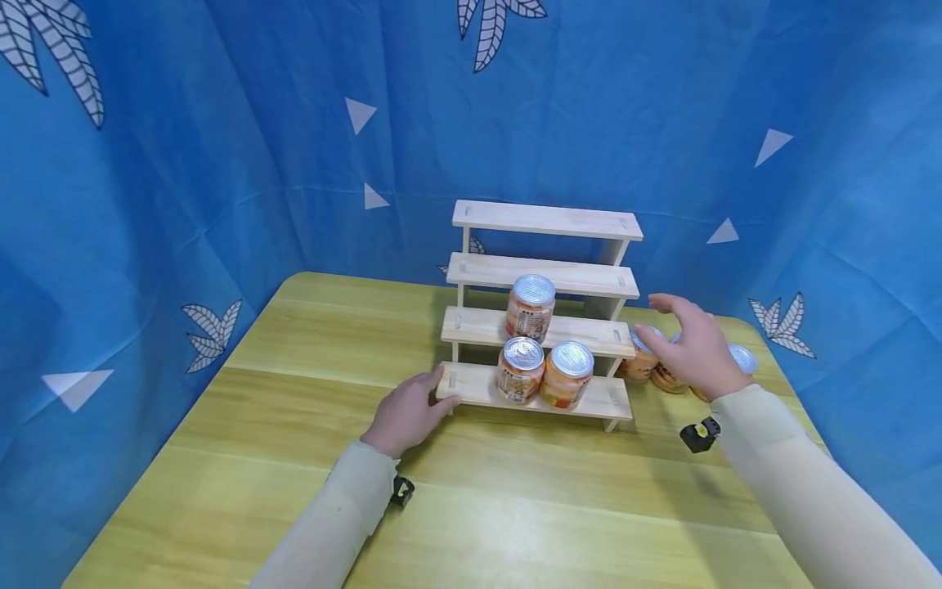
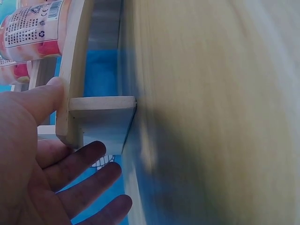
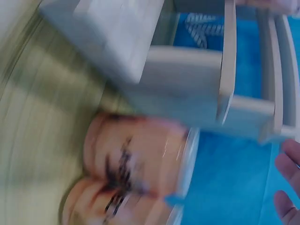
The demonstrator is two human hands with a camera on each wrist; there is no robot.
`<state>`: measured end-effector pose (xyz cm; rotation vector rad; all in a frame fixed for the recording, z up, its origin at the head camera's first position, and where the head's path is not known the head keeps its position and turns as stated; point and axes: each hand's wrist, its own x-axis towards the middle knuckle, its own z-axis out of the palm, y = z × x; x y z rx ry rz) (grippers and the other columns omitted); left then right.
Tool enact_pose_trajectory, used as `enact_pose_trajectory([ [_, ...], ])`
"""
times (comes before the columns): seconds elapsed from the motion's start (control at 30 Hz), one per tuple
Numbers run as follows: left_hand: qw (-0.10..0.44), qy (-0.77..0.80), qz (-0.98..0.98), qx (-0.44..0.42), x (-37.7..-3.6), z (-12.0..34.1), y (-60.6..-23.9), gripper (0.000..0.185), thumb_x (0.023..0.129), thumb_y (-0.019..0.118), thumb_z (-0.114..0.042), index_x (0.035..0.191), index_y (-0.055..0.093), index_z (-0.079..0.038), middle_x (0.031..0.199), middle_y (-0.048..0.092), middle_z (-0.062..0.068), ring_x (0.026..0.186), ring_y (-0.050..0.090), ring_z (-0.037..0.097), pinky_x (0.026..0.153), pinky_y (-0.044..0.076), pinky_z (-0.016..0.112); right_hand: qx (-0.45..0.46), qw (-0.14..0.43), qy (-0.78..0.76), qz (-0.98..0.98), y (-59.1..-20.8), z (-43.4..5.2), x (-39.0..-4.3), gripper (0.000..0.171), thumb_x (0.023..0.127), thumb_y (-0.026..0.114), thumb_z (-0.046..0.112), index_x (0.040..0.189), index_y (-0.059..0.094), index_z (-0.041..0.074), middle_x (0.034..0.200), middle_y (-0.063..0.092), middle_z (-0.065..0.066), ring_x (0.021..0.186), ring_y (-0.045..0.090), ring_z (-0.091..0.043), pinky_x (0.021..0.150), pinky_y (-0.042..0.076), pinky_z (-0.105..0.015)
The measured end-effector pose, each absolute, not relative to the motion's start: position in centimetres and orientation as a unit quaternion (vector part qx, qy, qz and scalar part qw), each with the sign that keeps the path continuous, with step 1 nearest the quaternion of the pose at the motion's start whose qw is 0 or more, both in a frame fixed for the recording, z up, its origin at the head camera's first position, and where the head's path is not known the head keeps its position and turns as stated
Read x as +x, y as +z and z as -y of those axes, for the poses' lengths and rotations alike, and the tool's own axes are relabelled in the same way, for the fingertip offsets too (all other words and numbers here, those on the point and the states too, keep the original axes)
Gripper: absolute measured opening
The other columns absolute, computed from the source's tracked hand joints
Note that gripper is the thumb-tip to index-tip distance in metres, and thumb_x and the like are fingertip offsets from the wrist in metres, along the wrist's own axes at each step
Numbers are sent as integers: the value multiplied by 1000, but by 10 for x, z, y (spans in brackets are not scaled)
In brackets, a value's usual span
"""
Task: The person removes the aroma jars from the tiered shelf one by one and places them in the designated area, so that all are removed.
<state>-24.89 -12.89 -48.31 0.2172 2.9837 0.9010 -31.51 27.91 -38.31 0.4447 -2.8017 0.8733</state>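
A four-step wooden stand (image 1: 545,219) holds three clear fruit cans with silver lids. Two of them, a left can (image 1: 519,378) and a right can (image 1: 567,380), stand side by side on the lowest step. One can (image 1: 530,317) sits on the second step. My left hand (image 1: 406,411) pinches the left end of the lowest step between thumb (image 2: 54,86) and index finger, its other fingers spread loosely. To the right of the stand my right hand (image 1: 695,348) hovers over more fruit cans (image 1: 639,365), thumb and fingers apart with nothing between them.
The cans beside the stand rest on the wood-grain table (image 1: 471,499), one can (image 1: 743,360) partly behind my right hand. A blue patterned cloth (image 1: 625,106) hangs behind and at both sides of the table. The upper two steps bear no cans.
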Motion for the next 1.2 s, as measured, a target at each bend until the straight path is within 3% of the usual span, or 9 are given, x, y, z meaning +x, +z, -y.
enact_pose_trajectory([
  [0.13, 10, 288, -955, 68, -249, 130, -484, 77, 97, 63, -51, 155, 38, -5, 148, 52, 18, 135, 50, 36, 107, 46, 51, 170, 77, 307, 933, -381, -257, -318, 71, 97, 64, 50, 149, 44, 6, 144, 51, -22, 139, 38, -44, 117, 10, -70],
  [0.27, 11, 288, -955, 70, -251, 130, -484, 78, 97, 62, -52, 155, 38, -5, 148, 52, 18, 135, 50, 36, 108, 45, 50, 194, 67, 314, 927, -381, -239, -324, 72, 96, 65, 50, 150, 43, 8, 144, 52, -20, 138, 40, -42, 118, 12, -68],
  [0.63, 7, 285, -955, 80, -251, 129, -485, 77, 98, 60, -52, 155, 38, -4, 146, 53, 18, 133, 52, 35, 107, 46, 49, 224, 33, 326, 918, -380, -207, -334, 82, 93, 68, 53, 156, 36, 13, 145, 52, -15, 132, 47, -37, 105, 40, -64],
  [1.0, 6, 282, -956, 81, -252, 130, -484, 78, 98, 60, -53, 155, 38, -5, 147, 53, 19, 134, 51, 36, 108, 46, 50, 256, -6, 321, 912, -376, -175, -343, 92, 89, 73, 54, 158, 29, 13, 139, 57, -15, 131, 51, -36, 105, 41, -64],
  [1.2, 7, 287, -955, 79, -250, 131, -485, 78, 98, 60, -54, 155, 38, -5, 147, 52, 19, 135, 51, 36, 108, 45, 50, 258, -17, 324, 910, -375, -164, -349, 99, 86, 76, 54, 160, 24, 14, 135, 61, -13, 125, 57, -31, 100, 49, -59],
])
